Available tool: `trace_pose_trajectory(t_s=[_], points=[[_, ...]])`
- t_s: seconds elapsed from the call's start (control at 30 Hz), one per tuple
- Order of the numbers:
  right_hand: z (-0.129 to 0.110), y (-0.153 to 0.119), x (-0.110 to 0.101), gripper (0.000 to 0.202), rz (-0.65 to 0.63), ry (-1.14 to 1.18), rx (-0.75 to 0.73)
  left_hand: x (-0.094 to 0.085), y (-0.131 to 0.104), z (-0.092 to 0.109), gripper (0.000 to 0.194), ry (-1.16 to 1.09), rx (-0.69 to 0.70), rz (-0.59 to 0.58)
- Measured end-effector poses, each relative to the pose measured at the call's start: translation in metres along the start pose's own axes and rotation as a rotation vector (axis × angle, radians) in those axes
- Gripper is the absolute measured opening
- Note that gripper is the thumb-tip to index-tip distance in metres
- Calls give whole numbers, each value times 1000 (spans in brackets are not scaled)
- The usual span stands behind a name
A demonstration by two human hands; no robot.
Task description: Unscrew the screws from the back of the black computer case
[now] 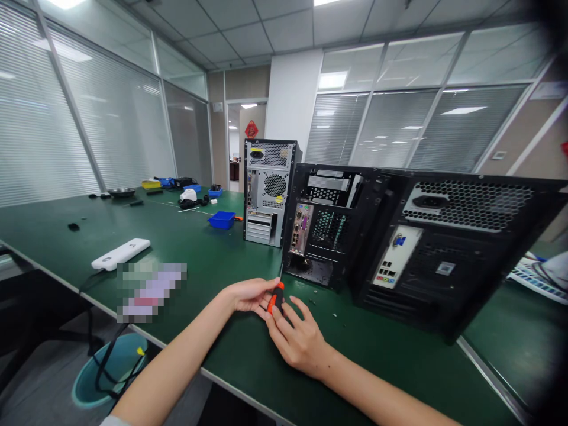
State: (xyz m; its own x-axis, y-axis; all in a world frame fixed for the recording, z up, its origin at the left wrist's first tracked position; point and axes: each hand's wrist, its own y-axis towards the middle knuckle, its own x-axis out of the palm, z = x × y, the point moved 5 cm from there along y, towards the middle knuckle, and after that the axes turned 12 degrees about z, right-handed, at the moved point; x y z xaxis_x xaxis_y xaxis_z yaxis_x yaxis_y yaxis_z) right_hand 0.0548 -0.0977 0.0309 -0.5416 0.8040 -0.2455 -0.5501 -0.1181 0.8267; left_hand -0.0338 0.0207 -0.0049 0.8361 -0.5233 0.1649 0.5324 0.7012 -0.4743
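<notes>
A red and black screwdriver (276, 297) points away from me, its thin shaft reaching toward the lower left corner of an open black computer case (326, 236). My left hand (255, 294) is closed around the handle from the left, thumb near its front end. My right hand (298, 337) lies on the handle from the right, its fingertips touching the grip. Whether the shaft tip touches the case cannot be made out. Small screws (335, 315) lie on the green table (248, 367) to the right of my hands.
A closed black case (426, 260) stands at the right, and a grey-backed tower (268, 195) behind. Further left are a blue tray (222, 219) and a white power strip (121, 254). A teal bin (84, 378) is below the table edge.
</notes>
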Motion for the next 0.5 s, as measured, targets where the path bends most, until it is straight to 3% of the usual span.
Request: trace_pose_trajectory(t_s=[0.5], points=[[1,-6,5,20,-33,3,37,5,2,-4,35,12,-26,-62]])
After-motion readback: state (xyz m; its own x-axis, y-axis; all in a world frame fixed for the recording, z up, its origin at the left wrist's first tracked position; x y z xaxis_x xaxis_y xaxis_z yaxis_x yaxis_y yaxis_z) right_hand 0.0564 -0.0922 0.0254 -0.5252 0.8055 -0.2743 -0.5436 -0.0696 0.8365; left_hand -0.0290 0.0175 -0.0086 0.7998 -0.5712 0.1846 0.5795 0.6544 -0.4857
